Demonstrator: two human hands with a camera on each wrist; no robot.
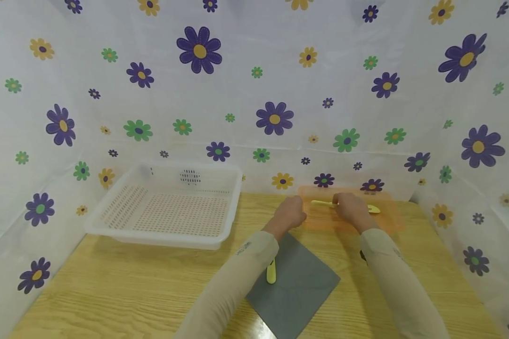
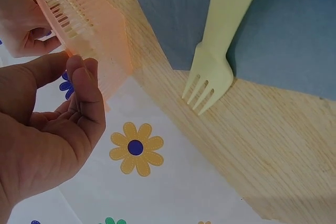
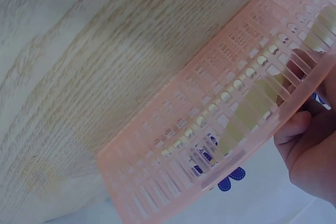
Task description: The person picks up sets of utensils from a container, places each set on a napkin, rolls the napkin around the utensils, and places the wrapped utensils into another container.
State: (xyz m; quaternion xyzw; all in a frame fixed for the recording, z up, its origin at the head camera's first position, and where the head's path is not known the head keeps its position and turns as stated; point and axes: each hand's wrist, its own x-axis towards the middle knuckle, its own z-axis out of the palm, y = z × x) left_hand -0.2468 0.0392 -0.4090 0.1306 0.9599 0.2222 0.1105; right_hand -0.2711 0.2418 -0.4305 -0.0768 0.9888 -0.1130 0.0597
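My left hand point(image 1: 289, 214) is at the left end of the orange slotted basket point(image 2: 113, 40), thumb and fingers pinching its rim. Inside the basket, my right hand point(image 1: 349, 207) grips a pale yellow piece of cutlery point(image 1: 374, 208) near its middle. One broad rounded end shows right of the hand and a narrow part to its left; the fingers cover the rest. Through the slots in the right wrist view, its yellow length point(image 3: 247, 114) appears by the fingers. A pale yellow fork point(image 2: 212, 72) lies on the grey square sheet point(image 1: 299, 287), its tines past the edge.
A large white perforated basket point(image 1: 226, 221) stands on the left of the wooden table point(image 1: 144, 282). Flower-patterned sheeting point(image 1: 237, 89) rises behind the table and along both sides. The orange basket sits at the back right, close to the sheeting.
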